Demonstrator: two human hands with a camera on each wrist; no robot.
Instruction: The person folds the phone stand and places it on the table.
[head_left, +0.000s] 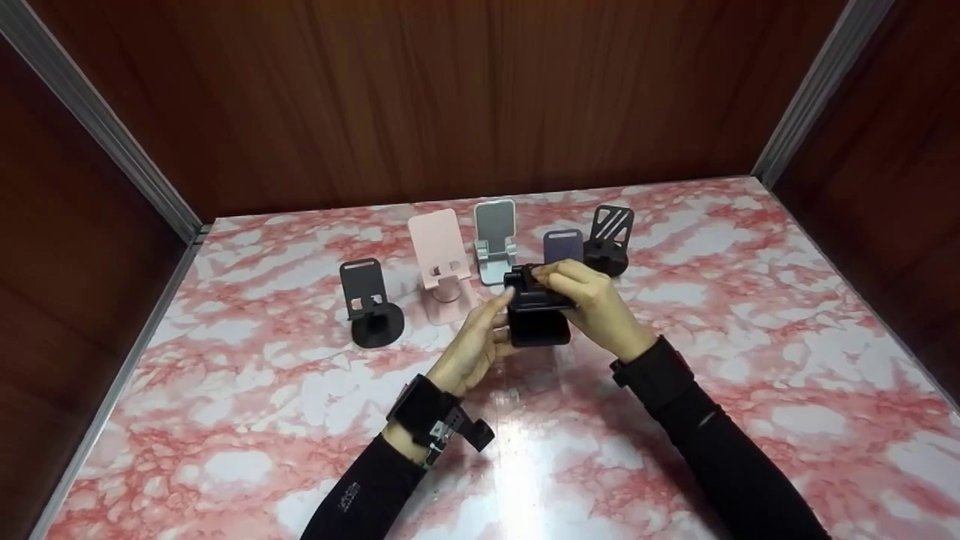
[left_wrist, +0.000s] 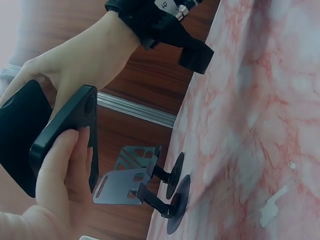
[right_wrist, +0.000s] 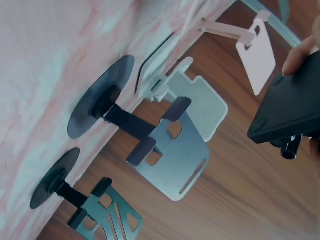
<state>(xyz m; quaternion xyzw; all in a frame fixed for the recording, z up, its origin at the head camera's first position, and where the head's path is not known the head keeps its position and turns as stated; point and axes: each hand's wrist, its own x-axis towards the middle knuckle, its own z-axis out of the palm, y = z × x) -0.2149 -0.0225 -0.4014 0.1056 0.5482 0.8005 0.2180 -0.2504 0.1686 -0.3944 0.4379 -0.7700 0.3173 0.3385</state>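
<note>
Both hands hold a black folding phone stand (head_left: 538,300) above the middle of the table. My left hand (head_left: 474,346) grips its left side, thumb near the hinge and fingers around the edge. My right hand (head_left: 592,296) pinches its upper part from the right. In the left wrist view, the flat plate and the thick base of the black phone stand (left_wrist: 65,120) lie at an angle to each other between the hands. The right wrist view catches its flat underside and a hinge end at the right edge. Just behind it stands a purple phone stand (head_left: 564,244), partly hidden.
Other phone stands stand in an arc: a dark grey one (head_left: 367,300) at left, a pink one (head_left: 442,259), a white and grey one (head_left: 495,236), and a black slotted one (head_left: 611,240) at right. A brown wood panel (head_left: 450,97) closes off the back of the marbled table (head_left: 247,405).
</note>
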